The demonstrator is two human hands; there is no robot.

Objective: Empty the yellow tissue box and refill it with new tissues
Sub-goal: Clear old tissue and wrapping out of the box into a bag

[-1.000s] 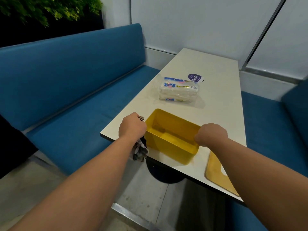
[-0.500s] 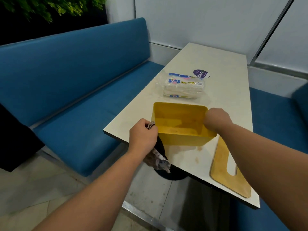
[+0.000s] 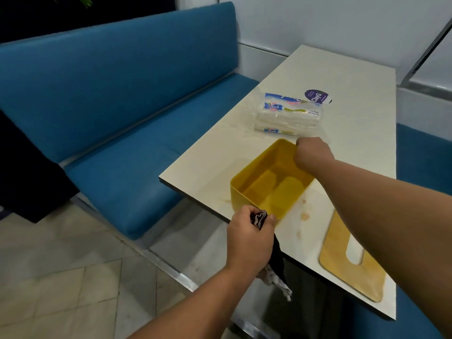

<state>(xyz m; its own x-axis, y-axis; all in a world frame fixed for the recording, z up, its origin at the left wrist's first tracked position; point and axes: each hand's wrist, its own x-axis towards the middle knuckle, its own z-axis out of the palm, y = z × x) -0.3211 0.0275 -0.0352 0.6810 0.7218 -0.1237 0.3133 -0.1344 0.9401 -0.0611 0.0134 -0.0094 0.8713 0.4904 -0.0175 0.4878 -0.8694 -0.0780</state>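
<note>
Hands steady an empty yellow box [image 3: 269, 189] on the desk [image 3: 354, 118]: right hand [image 3: 313, 152] grips its far rim, left hand [image 3: 249, 236] clutches a cloth [image 3: 276, 272]; tissue pack [image 3: 288, 113] at 12 o'clock.

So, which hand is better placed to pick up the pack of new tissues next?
The right hand, probably. It grips the far end of the yellow box, just beside the tissue pack. The left hand is at the near end and already holds a cloth.
</note>
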